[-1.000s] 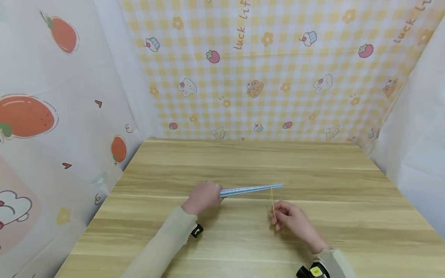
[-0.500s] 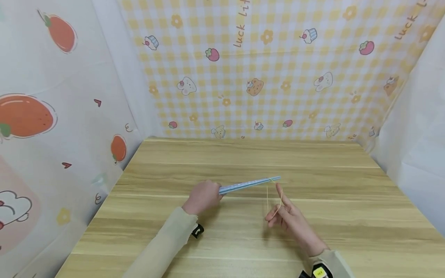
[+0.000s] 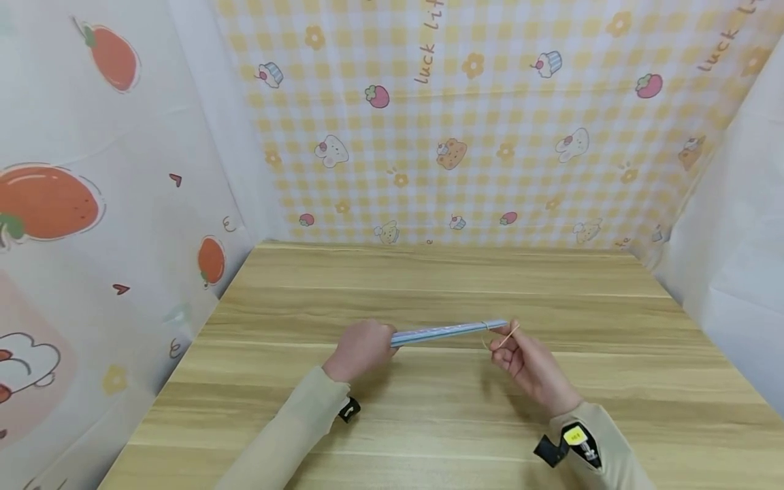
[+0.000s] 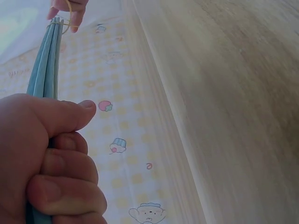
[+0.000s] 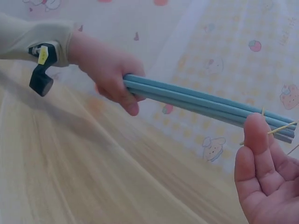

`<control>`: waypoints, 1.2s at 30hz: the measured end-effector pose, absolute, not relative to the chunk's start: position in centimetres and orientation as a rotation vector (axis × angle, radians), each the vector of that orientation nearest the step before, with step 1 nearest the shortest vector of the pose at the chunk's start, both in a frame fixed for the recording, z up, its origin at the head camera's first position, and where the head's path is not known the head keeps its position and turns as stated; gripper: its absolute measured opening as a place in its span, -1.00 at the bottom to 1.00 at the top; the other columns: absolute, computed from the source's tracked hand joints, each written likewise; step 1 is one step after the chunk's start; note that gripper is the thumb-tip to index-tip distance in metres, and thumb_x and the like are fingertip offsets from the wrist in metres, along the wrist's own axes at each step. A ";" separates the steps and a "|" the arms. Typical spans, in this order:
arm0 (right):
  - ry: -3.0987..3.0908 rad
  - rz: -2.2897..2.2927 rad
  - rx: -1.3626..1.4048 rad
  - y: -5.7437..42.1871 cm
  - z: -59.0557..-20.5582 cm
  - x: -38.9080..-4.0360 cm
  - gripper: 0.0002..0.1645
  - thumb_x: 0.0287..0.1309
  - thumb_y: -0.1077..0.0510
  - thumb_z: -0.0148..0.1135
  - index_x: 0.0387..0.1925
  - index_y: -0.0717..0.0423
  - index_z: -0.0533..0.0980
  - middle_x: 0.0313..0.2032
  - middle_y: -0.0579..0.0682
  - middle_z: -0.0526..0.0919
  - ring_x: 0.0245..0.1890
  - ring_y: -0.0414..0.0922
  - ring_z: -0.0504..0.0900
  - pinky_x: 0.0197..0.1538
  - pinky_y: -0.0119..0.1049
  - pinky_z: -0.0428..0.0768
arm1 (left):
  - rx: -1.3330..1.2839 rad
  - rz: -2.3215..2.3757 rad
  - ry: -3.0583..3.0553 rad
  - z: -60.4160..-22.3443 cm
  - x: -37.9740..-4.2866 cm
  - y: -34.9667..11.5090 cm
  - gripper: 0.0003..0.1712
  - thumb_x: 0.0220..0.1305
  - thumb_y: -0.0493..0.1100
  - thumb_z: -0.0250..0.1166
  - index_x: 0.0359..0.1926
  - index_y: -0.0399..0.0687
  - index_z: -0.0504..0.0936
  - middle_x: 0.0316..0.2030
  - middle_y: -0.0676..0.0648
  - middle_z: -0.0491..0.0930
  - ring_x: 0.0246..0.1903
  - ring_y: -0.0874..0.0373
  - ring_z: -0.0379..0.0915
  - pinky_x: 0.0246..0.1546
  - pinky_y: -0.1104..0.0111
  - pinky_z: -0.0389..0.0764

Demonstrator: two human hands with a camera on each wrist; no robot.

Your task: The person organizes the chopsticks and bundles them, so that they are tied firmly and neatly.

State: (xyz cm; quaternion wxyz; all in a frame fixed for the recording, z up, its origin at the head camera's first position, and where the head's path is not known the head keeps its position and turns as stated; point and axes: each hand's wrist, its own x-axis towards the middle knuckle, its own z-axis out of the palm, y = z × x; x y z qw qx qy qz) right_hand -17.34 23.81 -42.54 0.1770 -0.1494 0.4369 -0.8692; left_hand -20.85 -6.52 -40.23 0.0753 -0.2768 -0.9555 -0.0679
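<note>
In the head view my left hand (image 3: 360,349) grips a bundle of light blue chopsticks (image 3: 442,333) by one end. The sticks point right, raised over the table. Curled fingers wrap the bundle in the left wrist view, with the thumb (image 4: 77,114) along its side. My right hand (image 3: 534,371) is at the far tips, holding a thin yellow rubber band (image 3: 510,335) stretched between its fingers. Part of the band loops round the chopsticks near their tips. From the right wrist view, a fingertip (image 5: 256,128) overlaps the tips, and the band (image 5: 281,127) crosses there.
Beneath both hands lies a wood-grain table (image 3: 429,422). A yellow checked cloth (image 3: 416,136) hangs behind its back edge. Printed white cloth (image 3: 141,184) stands on the left side, and plain white cloth (image 3: 735,258) on the right. Black devices are strapped to both wrists.
My right hand has risen from below the tips to right beside them, spreading the hanging band and bringing it close. My left hand keeps its grip, while the chopsticks' tilt shifted slightly.
</note>
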 end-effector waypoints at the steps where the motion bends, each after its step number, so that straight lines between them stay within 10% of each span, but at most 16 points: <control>1: 1.247 -2.452 -0.427 23.9 -42.4 -17.5 -0.44 0.51 0.05 -0.44 -0.13 0.13 0.54 -0.31 0.00 0.71 -0.31 -0.22 0.68 -0.12 -0.40 0.61 | -0.836 -0.201 -2.864 -40.2 -20.8 -6.5 -0.79 0.17 -0.12 0.30 -0.56 -0.06 0.58 -0.73 0.09 0.39 -0.72 0.28 0.09 -0.75 0.43 0.24; 17: 2.075 -2.069 -0.269 23.4 -40.8 -18.0 -0.83 0.35 0.14 0.07 -0.19 0.18 0.50 -0.46 -0.13 0.61 -0.49 -0.27 0.55 -0.32 -0.40 0.57 | -0.906 -0.124 -2.853 -40.2 -20.8 -6.3 -0.84 0.17 -0.10 0.31 -0.50 -0.03 0.65 -0.72 0.10 0.44 -0.71 0.31 0.04 -0.74 0.48 0.18; 36: 2.027 -2.060 -0.178 23.3 -42.9 -16.8 -0.78 0.29 0.36 -0.03 -0.08 0.33 0.19 -0.38 -0.08 0.63 -0.34 -0.24 0.61 -0.22 -0.41 0.59 | -0.896 -0.214 -2.898 -40.1 -21.1 -6.6 -0.81 0.20 -0.10 0.30 -0.49 -0.08 0.64 -0.72 0.10 0.41 -0.73 0.31 0.08 -0.74 0.48 0.22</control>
